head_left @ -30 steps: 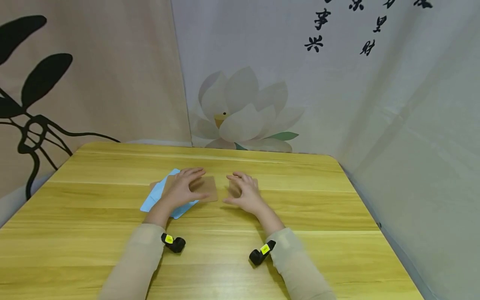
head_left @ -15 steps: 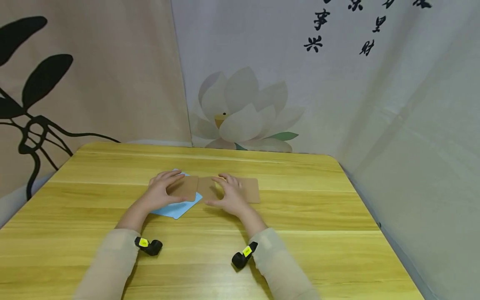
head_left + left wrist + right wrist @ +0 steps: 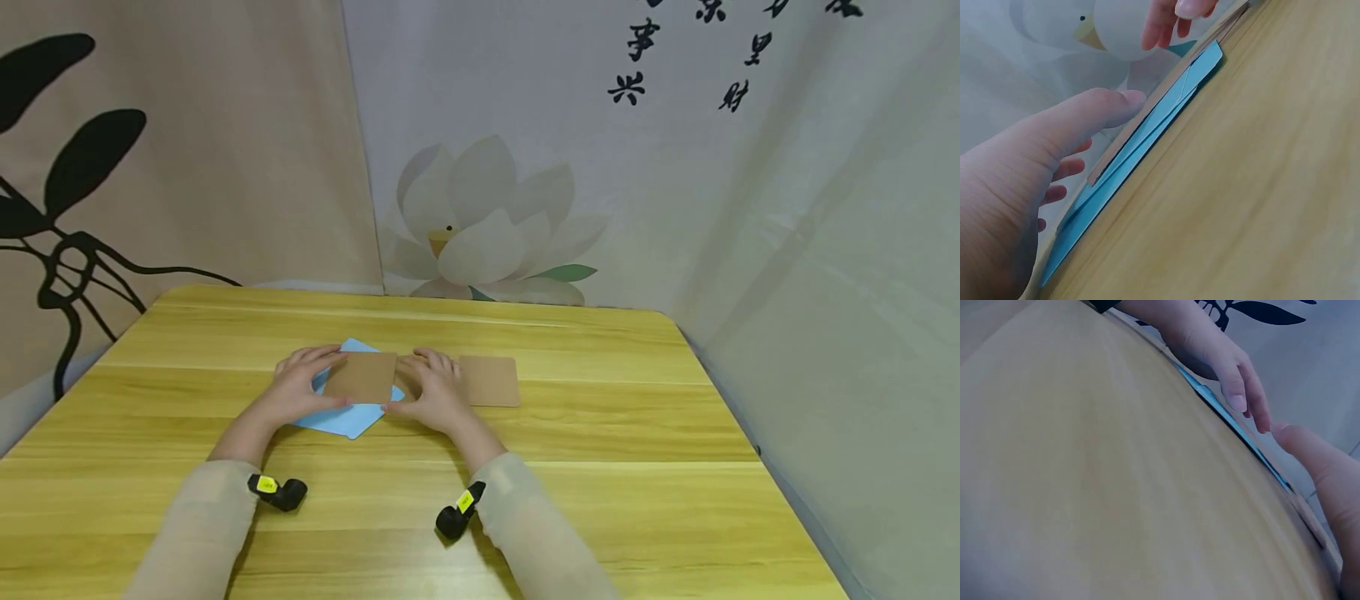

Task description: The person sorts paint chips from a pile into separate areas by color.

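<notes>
In the head view, a brown square card [image 3: 363, 377] lies over a light blue folded paper [image 3: 337, 421]. My left hand [image 3: 294, 390] spans its left side, thumb by the near edge and relaxed fingers by the far edge. The left wrist view has the thumb [image 3: 1100, 109] just beside the stacked edges of card and blue paper [image 3: 1116, 175]; contact cannot be told. My right hand [image 3: 433, 392] arches over a second brown card, mostly hidden, its thumb and fingers spread around the first card's right edge. A third brown card [image 3: 491, 382] lies to the right.
Everything lies on a yellow wood-grain table [image 3: 637, 500]. Behind it hangs a curtain [image 3: 480, 100] printed with a lotus and dark characters. Small black cameras [image 3: 283, 494] are strapped to both sleeves.
Both hands have moved left: the left from the right part of the blue paper to its left side, the right off the rightmost card, which is now uncovered. The cards show no clear shift.
</notes>
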Demonstrator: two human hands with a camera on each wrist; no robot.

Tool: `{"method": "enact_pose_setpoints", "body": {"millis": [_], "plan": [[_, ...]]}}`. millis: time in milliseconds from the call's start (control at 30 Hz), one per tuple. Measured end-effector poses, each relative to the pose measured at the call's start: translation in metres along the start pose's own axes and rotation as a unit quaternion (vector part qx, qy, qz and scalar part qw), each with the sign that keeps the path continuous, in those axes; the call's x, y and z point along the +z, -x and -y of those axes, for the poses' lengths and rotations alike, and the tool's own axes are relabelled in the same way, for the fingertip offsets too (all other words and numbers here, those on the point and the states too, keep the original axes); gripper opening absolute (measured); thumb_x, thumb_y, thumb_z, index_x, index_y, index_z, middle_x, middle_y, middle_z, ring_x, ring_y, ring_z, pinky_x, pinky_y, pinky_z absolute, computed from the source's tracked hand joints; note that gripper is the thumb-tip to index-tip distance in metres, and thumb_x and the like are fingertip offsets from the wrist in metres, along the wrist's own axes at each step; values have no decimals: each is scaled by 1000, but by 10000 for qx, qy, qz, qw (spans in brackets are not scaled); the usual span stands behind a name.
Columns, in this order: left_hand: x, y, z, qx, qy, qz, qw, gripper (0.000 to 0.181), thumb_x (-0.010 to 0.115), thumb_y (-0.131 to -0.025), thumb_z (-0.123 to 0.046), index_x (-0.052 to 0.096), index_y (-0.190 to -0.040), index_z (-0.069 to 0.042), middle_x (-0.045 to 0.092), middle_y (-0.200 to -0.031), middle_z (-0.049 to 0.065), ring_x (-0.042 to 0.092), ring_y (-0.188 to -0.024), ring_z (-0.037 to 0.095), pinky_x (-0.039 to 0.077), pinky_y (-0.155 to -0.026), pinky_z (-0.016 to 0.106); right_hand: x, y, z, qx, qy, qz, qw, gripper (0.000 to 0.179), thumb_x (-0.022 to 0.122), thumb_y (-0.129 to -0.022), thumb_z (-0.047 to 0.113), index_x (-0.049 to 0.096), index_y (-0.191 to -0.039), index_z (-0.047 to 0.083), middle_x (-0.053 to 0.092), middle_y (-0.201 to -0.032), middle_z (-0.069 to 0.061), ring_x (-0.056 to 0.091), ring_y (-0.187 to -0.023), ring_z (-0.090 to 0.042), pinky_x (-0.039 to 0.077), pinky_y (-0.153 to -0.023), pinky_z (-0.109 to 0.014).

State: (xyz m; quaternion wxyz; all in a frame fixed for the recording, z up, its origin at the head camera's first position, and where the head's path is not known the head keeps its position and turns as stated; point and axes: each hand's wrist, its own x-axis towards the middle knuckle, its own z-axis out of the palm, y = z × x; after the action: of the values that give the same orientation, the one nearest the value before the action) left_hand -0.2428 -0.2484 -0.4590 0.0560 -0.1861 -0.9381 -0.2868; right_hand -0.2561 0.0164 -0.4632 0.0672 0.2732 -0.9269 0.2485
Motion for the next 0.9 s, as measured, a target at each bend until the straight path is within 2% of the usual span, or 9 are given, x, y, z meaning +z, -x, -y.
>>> {"method": "enact_pose_setpoints", "body": {"millis": [233,433,667,900], "plan": [[4,1,3,15,-30,98,9999,86,77,-75,-48,45,-142,-4,34,-148,20,21,-132,45,12,-99,65,6,-8,1,-44,336,197,9992,83,66,-75,68,46,-143,24,36,-148,-5,29,-134,-24,20,-105,-43],[3,0,7,5,-118,142,9998,87,78,-74,-50,45,-142,-6,33,-150,17,22,-133,44,12,-99,65,8,-16,1,-153,322,477,9982,86,63,-75,70,43,-145,25,34,-149,-6,29,-135,-27,19,-107,-45],[-2,-1,8,-39,-121,350,9993,89,76,-75,-53,44,-143,-6,31,-151,17,21,-133,45,11,-100,65,8,-23,3,-155,423,838,9955,87,62,-76,71,38,-148,27,31,-152,-6,27,-137,-26,16,-109,-45],[-3,-1,9,-48,-114,415,9991,88,76,-76,-52,44,-144,-6,32,-150,18,20,-133,45,10,-100,65,8,-27,4,-197,557,1014,9931,85,61,-78,70,37,-148,28,33,-150,-3,28,-136,-24,17,-109,-45]]}}
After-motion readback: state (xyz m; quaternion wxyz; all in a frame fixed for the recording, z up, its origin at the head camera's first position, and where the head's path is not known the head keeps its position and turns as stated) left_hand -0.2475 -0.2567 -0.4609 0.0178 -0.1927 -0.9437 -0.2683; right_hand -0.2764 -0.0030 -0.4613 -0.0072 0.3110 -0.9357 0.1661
